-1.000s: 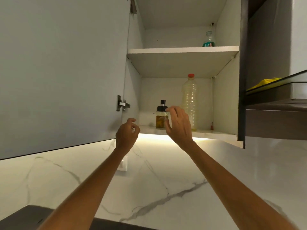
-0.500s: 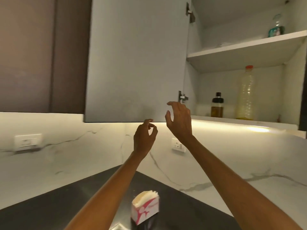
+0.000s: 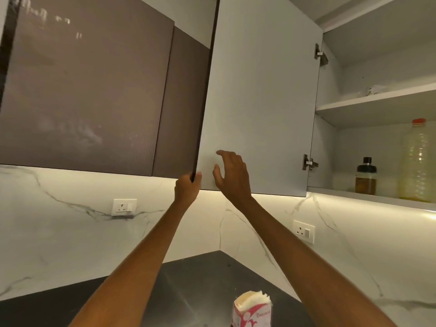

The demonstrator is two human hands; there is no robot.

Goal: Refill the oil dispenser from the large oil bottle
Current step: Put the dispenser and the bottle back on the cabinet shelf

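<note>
the dispenser (image 3: pixel 366 176), a small jar with a black top and amber oil in its lower part, stands upright on the bottom shelf (image 3: pixel 368 197) of the open cupboard at the right of the view; the bottle (image 3: pixel 417 161), tall, clear, ribbed and red-capped, stands upright just beside it on its right, with only a thin yellow layer showing at its base; whether the two touch cannot be told; neither hand is on either of them, both being well off to the left; the left hand (image 3: pixel 187 188) grips the lower free corner of the door (image 3: pixel 257 102), fingers curled over its dark edge and thumb against its pale inner face; the right hand (image 3: pixel 232 175) is raised in front of that inner face just right of the left hand, fingers spread and loosely bent, holding nothing; whether its fingertips touch the panel cannot be told; the door stands swung out on two metal hinges (image 3: pixel 309 162); the upper shelf (image 3: pixel 377 102) carries something small and pale, too blurred to name; left of the door hang closed brown cabinets (image 3: pixel 89 90); below them a marbled white wall (image 3: pixel 70 232) bears two sockets (image 3: pixel 124 207); on the dark counter (image 3: pixel 193 279) stands a white and red carton (image 3: pixel 252 311), torn open at the top.
</note>
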